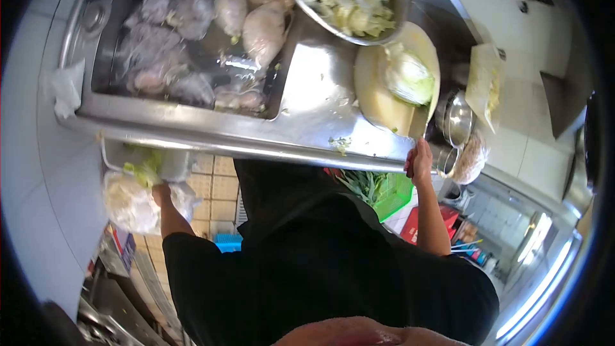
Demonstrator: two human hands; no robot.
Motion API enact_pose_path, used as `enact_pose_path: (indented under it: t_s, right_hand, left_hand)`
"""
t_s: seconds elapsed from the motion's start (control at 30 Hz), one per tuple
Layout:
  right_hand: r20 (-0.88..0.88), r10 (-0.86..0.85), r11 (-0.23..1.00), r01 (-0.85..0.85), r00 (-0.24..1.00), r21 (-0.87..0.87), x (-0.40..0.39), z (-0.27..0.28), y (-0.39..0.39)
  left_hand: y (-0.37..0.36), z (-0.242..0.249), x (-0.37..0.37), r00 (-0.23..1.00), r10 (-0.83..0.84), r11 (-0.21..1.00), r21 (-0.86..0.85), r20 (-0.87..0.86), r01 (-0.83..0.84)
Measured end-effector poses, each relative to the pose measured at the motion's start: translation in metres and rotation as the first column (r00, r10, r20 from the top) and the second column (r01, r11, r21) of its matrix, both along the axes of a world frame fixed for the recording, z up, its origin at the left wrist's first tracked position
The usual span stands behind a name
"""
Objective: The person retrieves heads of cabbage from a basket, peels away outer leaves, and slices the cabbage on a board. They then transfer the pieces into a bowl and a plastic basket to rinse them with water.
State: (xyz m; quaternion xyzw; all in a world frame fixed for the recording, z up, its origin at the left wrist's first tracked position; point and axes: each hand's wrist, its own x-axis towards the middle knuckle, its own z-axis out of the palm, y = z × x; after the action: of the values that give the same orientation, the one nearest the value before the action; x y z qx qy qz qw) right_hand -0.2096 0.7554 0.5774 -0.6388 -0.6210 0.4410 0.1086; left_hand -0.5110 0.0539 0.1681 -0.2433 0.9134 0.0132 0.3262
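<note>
My left hand [161, 193] is low at the left, closed on some green leaves [147, 168] over a metal tray [176, 165] and a clear plastic bag [131, 202]. At the counter's front edge my right hand [420, 161] is wrapped round the handle of a knife [419, 122], whose blade lies at the right side of a round cutting board [378, 99]. A pale cabbage [408, 77] rests on that board, left of the blade. Behind it stands a metal bowl [398, 0] of cut cabbage [359, 0].
A sink [189, 106] at the upper left holds several whole poultry pieces [264, 32], some bagged. Metal bowls [459, 118] stand right of the board. Below the counter [314, 90] are a green basket [396, 195] with leafy greens and a blue basket [229, 242].
</note>
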Motion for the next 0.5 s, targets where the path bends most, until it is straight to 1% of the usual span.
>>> enact_pose_path:
  t_s: [0.03,0.13,0.17,0.23,0.27,0.3,0.33,0.37,0.4,0.47,0.5]
  right_hand:
    - [-0.006,0.0,1.0,0.0,1.0,-0.008,0.006,-0.002,0.002]
    - [-0.036,0.024,0.999,-0.025,0.999,-0.038,0.008,0.001,0.007]
    - [-0.054,0.024,0.998,-0.027,0.998,-0.049,0.008,0.004,0.007]
    - [-0.085,0.013,0.997,-0.019,0.996,-0.072,0.013,0.005,0.008]
    - [-0.088,0.002,0.995,-0.011,0.996,-0.101,0.013,0.008,0.008]
    - [-0.089,-0.011,0.992,-0.001,0.996,-0.127,0.013,0.013,0.007]
    - [-0.087,-0.025,0.988,0.011,0.996,-0.152,0.015,0.017,0.008]
    - [-0.134,-0.052,0.987,0.031,0.99,-0.159,0.023,0.009,0.011]
    - [-0.141,-0.098,0.979,0.07,0.985,-0.192,0.022,0.011,0.009]
    - [-0.179,-0.175,0.959,0.127,0.968,-0.253,0.028,0.01,0.007]
    - [-0.237,-0.212,0.958,0.153,0.948,-0.243,0.034,0.002,0.007]
  left_hand:
    - [0.03,0.037,-0.008,1.0,0.002,0.995,-0.103,0.001,-0.002]
    - [0.061,0.088,-0.035,1.0,-0.019,0.999,-0.033,-0.007,0.019]
    - [0.051,0.083,-0.038,0.989,-0.096,0.994,0.037,-0.116,0.101]
    - [0.02,0.058,-0.047,0.912,-0.233,0.947,0.135,-0.338,0.292]
    - [0.025,0.07,-0.055,0.916,-0.269,0.926,0.181,-0.298,0.331]
    - [0.043,0.102,-0.064,0.951,-0.289,0.926,0.22,-0.111,0.307]
    - [0.065,0.135,-0.075,0.938,-0.29,0.94,0.241,0.19,0.241]
    - [0.1,0.184,-0.083,0.841,-0.275,0.954,0.24,0.466,0.179]
    - [0.137,0.233,-0.087,0.729,-0.302,0.948,0.275,0.614,0.161]
    - [0.213,0.316,-0.088,0.644,-0.47,0.854,0.496,0.603,0.159]
    - [0.251,0.338,-0.084,0.652,-0.647,0.7,0.647,0.397,0.301]
